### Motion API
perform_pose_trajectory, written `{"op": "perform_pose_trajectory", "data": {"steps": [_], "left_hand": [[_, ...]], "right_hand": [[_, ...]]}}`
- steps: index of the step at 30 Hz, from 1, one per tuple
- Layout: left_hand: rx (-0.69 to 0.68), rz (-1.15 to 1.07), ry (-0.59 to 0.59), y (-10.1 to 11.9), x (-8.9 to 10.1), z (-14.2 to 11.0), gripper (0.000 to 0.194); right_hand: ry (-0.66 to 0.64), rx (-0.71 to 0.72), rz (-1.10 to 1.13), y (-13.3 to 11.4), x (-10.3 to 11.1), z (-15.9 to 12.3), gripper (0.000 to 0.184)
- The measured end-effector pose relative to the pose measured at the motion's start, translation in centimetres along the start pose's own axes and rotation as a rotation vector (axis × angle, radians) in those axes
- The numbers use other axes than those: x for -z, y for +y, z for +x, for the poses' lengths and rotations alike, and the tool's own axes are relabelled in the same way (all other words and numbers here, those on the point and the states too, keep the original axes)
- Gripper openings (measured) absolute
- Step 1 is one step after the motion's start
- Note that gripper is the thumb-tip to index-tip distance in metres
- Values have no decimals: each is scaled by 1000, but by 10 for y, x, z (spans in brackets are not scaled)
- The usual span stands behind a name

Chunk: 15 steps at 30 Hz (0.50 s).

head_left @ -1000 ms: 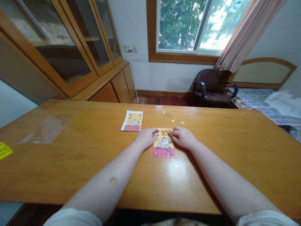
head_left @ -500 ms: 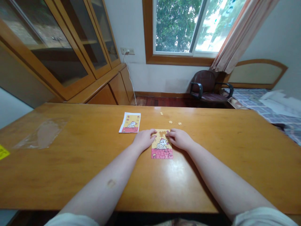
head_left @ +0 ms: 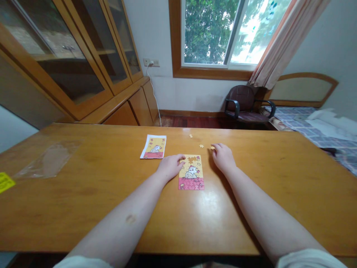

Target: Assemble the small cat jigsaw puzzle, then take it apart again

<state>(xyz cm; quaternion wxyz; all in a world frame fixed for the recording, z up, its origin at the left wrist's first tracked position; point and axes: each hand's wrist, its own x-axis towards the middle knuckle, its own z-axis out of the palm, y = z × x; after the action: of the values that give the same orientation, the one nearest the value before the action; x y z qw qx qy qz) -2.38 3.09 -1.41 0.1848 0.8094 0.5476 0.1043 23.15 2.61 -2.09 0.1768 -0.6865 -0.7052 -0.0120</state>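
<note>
A jigsaw puzzle point(head_left: 192, 182), yellow above and pink below with a white cartoon animal, lies flat on the table. Near its top is a gap where the wood shows through. My left hand point(head_left: 170, 166) rests at the puzzle's upper left edge, thumb and fingers apart, holding nothing. Beyond the upper right corner, my right hand point(head_left: 224, 158) has its fingertips on a loose yellow puzzle piece point(head_left: 212, 147), which they partly cover. Two more loose pieces lie farther back: a nearer piece point(head_left: 201, 146) and a farther piece point(head_left: 190, 136).
A printed picture card point(head_left: 154, 146) matching the puzzle lies to its left. Far left on the wooden table point(head_left: 111, 201) are a clear plastic bag point(head_left: 51, 160) and a yellow item point(head_left: 6, 181). An office chair point(head_left: 242, 102) stands beyond the back edge.
My right hand has left the puzzle's gap and moved right and away, reaching the rightmost loose piece. My left hand stays at the puzzle's edge.
</note>
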Motion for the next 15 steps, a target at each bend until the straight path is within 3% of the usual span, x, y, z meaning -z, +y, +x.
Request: {"op": "perform_pose_trajectory", "data": {"steps": [3, 6, 15], "left_hand": [[-5, 3, 1, -1, 0, 0, 30], [-6, 4, 3, -1, 0, 0, 29], [6, -12, -8, -1, 0, 0, 30]], "right_hand": [[-61, -89, -83, 14, -2, 5, 41], [-130, -82, -96, 17, -4, 6, 38], [-98, -98, -108, 11, -4, 7, 30]]}}
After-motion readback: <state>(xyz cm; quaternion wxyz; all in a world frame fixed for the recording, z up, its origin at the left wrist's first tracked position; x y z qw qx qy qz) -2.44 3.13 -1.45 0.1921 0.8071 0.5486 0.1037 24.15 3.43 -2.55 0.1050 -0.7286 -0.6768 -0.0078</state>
